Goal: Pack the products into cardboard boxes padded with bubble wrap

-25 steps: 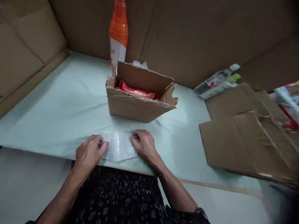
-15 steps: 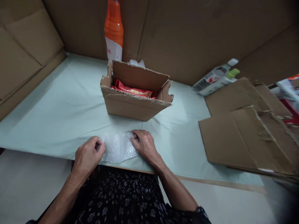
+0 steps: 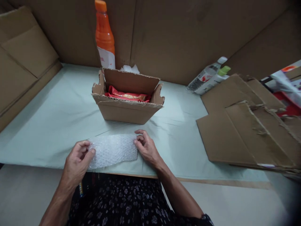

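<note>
A clear sheet of bubble wrap stretches between my hands near the table's front edge. My left hand pinches its left end between thumb and fingers. At the right end, my right hand is closed on the sheet's edge with thumb and fingertips. Just beyond the wrap stands an open cardboard box, its flaps raised. Inside it lies a red shiny packet, partly hidden by the box's front wall.
An orange drink bottle stands behind the box, by a cardboard wall. Two bottles lean at the back right: a clear bottle and a green-capped bottle. Flattened cardboard pieces lie stacked at the right on the pale green cloth.
My left hand has moved left and the bubble wrap now spans wider between my hands. My right hand still holds its right end. The camera view has shifted slightly.
</note>
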The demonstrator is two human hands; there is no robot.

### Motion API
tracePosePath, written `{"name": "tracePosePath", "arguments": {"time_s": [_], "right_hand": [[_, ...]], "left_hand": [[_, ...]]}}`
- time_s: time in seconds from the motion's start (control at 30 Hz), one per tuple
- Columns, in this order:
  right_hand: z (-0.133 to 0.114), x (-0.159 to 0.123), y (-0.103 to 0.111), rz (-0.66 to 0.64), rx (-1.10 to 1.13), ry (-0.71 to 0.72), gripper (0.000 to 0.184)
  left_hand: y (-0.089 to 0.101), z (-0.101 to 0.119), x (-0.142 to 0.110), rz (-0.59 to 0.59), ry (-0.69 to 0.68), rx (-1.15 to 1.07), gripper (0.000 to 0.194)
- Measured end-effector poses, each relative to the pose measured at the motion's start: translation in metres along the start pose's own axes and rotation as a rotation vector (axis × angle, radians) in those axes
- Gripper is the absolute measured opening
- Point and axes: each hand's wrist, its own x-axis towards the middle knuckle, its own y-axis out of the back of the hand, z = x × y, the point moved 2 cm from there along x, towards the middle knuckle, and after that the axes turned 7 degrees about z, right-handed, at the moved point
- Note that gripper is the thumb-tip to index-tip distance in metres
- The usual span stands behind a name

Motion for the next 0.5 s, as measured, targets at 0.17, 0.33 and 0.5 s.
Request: {"name": "tracePosePath", "arguments": {"time_s": [0.17, 0.33, 0.5], "right_hand": [[0.005, 0.003, -0.002, -0.111, 0.089, -0.029, 0.041], [-0.004, 0.000, 0.005, -0.123, 0.081, -0.001, 0.038], [-0.033, 0.001, 0.028, -0.052, 0.189, 0.091, 0.045]], "left_hand": [[-0.004, -0.005, 0.002, -0.014, -0.035, 0.039, 0.047], [-0.001, -0.009, 0.005, -0.006, -0.070, 0.062, 0.041], [0.001, 0.011, 0.005, 0.020, -0.065, -0.065, 0.047]]}}
